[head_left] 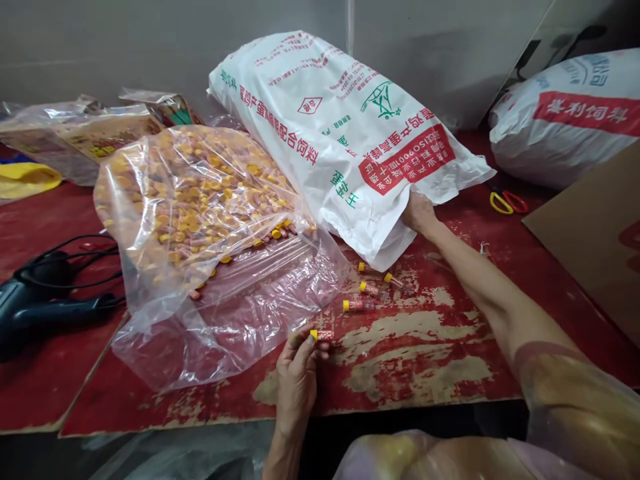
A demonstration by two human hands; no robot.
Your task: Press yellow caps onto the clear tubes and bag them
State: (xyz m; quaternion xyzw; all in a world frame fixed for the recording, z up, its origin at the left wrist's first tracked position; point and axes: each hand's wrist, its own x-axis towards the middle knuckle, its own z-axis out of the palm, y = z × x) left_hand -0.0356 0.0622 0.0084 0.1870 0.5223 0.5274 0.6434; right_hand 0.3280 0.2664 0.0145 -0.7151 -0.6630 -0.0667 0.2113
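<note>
My left hand (299,363) pinches a small clear tube (324,335) by its yellow cap, just above the table's front part. Pink and white bits show inside the tube. Several similar capped tubes (357,305) lie loose on the table beyond it. My right hand (419,212) is at the near end of a large white woven sack (320,127) with red and green print; its fingers are hidden inside the sack's opening. Left of the sack lies a big clear plastic bag (200,193) full of the same yellow-capped tubes, its loose mouth spread towards me.
The worn red table (420,373) has peeling patches. A dark heat gun (45,307) with a coiled cord lies at left. Scissors (507,202) with yellow and red handles, another white sack (575,120) and a cardboard box (590,227) are at right. Plastic packages (85,137) stand back left.
</note>
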